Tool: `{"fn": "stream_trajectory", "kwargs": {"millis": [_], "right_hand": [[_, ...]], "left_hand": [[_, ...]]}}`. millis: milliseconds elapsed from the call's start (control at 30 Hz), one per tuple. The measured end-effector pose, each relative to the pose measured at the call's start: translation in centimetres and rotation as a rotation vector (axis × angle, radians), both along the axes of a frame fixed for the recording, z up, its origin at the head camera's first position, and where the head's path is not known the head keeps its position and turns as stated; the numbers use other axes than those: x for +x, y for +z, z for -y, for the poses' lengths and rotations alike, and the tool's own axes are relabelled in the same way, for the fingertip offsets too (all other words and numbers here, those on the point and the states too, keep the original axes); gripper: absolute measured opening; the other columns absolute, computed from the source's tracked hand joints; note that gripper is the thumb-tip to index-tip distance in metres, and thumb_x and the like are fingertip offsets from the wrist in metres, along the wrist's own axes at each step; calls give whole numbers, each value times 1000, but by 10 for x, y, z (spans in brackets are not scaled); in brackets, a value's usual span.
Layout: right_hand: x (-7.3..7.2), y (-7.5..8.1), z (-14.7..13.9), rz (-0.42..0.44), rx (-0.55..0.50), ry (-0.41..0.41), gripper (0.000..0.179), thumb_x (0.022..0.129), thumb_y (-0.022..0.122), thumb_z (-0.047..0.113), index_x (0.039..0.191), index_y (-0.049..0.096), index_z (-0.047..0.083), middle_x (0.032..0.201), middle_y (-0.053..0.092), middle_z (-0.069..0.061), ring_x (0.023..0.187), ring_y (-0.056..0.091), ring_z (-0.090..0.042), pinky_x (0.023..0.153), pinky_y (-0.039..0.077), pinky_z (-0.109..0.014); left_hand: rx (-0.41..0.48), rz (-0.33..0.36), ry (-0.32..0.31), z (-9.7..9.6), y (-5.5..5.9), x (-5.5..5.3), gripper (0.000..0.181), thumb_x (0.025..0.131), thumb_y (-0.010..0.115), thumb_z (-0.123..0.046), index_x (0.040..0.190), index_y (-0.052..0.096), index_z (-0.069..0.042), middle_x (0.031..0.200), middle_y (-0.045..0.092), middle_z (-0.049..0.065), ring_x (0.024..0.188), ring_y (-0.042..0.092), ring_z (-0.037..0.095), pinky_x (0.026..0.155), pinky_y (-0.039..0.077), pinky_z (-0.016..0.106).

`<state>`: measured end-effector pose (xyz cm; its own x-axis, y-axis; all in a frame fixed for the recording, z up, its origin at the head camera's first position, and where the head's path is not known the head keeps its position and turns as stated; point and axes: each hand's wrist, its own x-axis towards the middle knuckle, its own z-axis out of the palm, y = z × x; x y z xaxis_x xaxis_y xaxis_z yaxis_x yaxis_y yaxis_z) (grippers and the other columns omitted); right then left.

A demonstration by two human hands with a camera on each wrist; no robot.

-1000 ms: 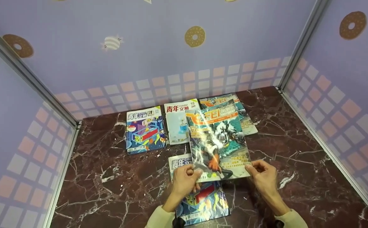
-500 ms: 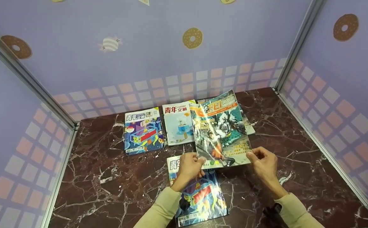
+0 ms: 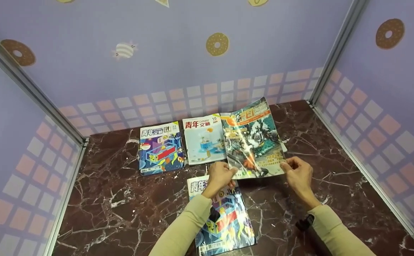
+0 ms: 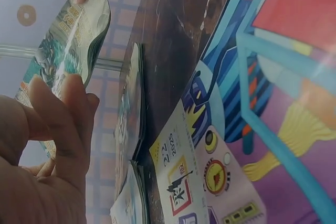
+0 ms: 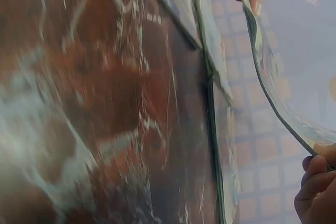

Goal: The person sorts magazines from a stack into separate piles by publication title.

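Observation:
My left hand (image 3: 222,176) and right hand (image 3: 300,176) pinch the two near corners of a glossy comic magazine (image 3: 255,142) with an orange title. In the right wrist view the magazine (image 5: 269,85) sags between the hands, apart from the magazines on the table. Its far edge curls up, and it covers most of a similar magazine (image 3: 284,147) lying at the back right. Left of that lies a pale-blue-covered magazine (image 3: 203,142), partly overlapped in the head view. Under my left forearm is a colourful blue magazine (image 3: 224,220).
Another blue magazine (image 3: 162,149) lies at the left end of the back row. The dark red marbled table (image 3: 128,213) is enclosed by lilac panels, with a back wall (image 3: 174,64) behind the magazines and metal posts at the corners.
Both hands have moved forward and slightly right with the comic magazine. It now overlaps the magazine at the back right more, and the pale-blue cover and near blue magazine show more.

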<state>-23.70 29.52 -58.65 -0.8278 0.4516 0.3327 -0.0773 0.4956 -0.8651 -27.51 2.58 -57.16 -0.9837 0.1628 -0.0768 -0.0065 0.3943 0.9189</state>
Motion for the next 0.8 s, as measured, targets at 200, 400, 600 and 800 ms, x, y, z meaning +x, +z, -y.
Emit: {"fn": "stream_trajectory", "kwargs": {"millis": [200,400,600,800], "right_hand": [[-20,-5,-11,28,49,-5,13,92,84,3,82,75,1,75,72,-14,61,51,-2,60,39,-16],[-39,-8,-19,55,83,-15,14,92,83,3,82,73,2,76,71,-15,63,52,-6,63,39,-19],[-62,-12,-22,81,108,-23,14,94,81,5,83,73,2,78,71,-15,68,55,-13,66,40,-22],[-84,-19,-22,102,114,-16,13,91,80,2,81,72,2,72,67,-7,69,54,-16,70,41,-26]], "left_hand": [[-67,14,36,-17,-2,-17,50,101,77,-14,56,53,-17,47,64,5,33,56,6,46,60,40],[-101,19,64,-32,-5,-35,51,99,79,-14,56,52,-16,48,66,6,31,53,5,46,60,37],[-129,16,90,-40,-14,-55,52,98,80,-14,54,53,-17,44,59,-1,30,51,4,39,52,27],[-153,48,117,-43,-22,-69,49,98,77,-13,53,57,-17,44,56,-4,31,52,6,34,40,19]]}}
